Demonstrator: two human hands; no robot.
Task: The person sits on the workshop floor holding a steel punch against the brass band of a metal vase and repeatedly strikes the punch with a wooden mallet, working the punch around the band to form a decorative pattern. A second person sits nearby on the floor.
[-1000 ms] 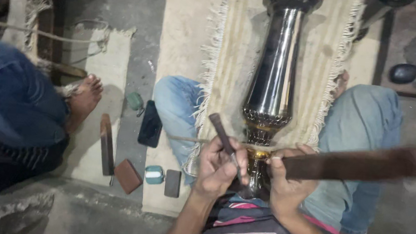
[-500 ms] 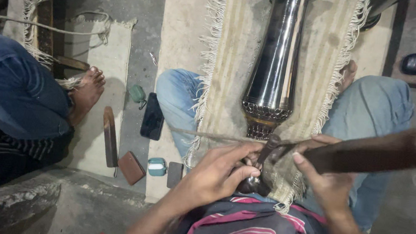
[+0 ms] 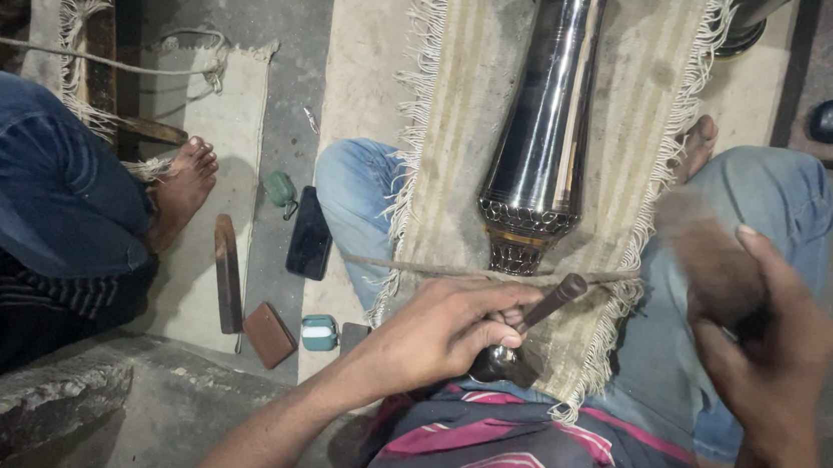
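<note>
A tall, shiny dark metal vase [image 3: 544,135] with a patterned band near its narrow end lies on a fringed mat [image 3: 649,104] between the person's knees. The left hand [image 3: 448,332] grips a thin punch [image 3: 551,301] against it; the right hand [image 3: 774,341] clasps a blurred wooden mallet [image 3: 706,254].

A short dark metal punch [image 3: 549,304] slants up and to the right out of the left hand [image 3: 448,332], whose fingers wrap its lower end. Just beyond that grip lies a tall polished metal vase [image 3: 544,135], its patterned narrow end [image 3: 519,245] nearest the fist. The right hand [image 3: 764,340] grips a blurred brown wooden mallet [image 3: 706,251], well right of the punch.
</note>
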